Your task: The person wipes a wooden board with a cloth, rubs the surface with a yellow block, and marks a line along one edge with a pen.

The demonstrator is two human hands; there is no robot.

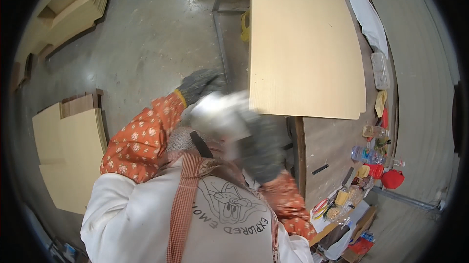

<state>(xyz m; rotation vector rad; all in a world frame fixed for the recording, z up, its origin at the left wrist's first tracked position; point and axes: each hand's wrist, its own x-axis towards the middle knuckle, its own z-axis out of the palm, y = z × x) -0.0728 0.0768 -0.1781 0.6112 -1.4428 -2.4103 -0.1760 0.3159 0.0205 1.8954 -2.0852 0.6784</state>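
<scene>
My left hand (199, 87), in a dark grey knitted glove, is raised in front of my chest. Its fingers are smeared by motion, so whether they are closed cannot be told. To its right and nearer, my right hand (264, 150) wears a similar glove and is badly blurred. A whitish, shiny thing (220, 114) extends from my right hand towards the left one. It seems gripped in the right hand, but blur hides its kind. Beyond the hands, a stack of pale yellow boards (308, 43) lies on the workbench (327, 138); its near left corner is close to the whitish thing.
Along the bench's right side are plastic bottles (366, 154), a red lidded item (392, 179), a clear container (379, 70) and a white cloth (367, 19). More boards are stacked on the floor at left (68, 160) and far left (73, 19). A metal frame (220, 43) stands beside the bench.
</scene>
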